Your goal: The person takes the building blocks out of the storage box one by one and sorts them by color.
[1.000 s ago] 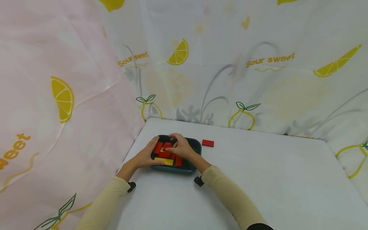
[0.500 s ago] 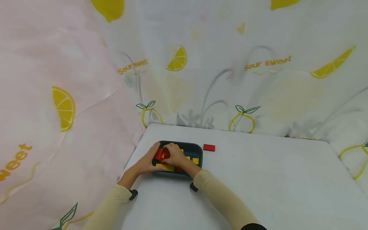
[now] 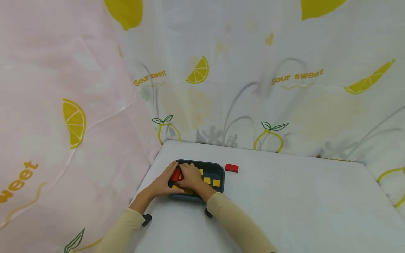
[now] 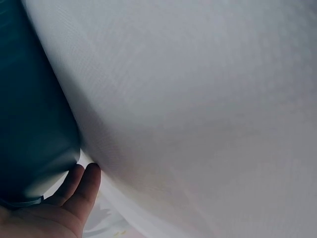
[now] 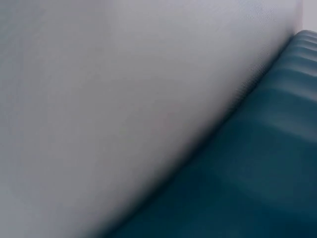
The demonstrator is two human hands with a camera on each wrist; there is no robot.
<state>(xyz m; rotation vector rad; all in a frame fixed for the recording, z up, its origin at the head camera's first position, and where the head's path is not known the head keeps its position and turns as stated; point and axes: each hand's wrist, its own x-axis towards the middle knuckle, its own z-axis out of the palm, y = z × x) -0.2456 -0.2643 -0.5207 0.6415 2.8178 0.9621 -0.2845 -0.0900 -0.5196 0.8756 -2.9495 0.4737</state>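
A dark blue-green tray (image 3: 218, 169) stands on the white table with red and yellow blocks in it. My left hand (image 3: 162, 182) grips the tray's left end, its fingers at the left rim and its thumb by a long yellow block (image 3: 188, 191) at the front. In the left wrist view two fingers (image 4: 83, 192) lie along the outside of the tray wall. Inside the tray my right hand (image 3: 191, 176) curls its thumb and fingers round red blocks at the left; a red block (image 3: 175, 174) shows between the hands. The right wrist view has only the tray's ribbed outer wall (image 5: 247, 168) and the cloth.
Several small yellow blocks (image 3: 216, 182) lie in the tray's right part. A single red block (image 3: 232, 168) rests on the table just beyond its right side. White cloth covers the table (image 3: 284, 200), and a lemon-print curtain (image 3: 240, 95) hangs behind and at the left.
My right hand has shifted left and down onto the red blocks, uncovering yellow blocks at the tray's right. My left hand stays at the tray's end. The head view has tilted up slightly.
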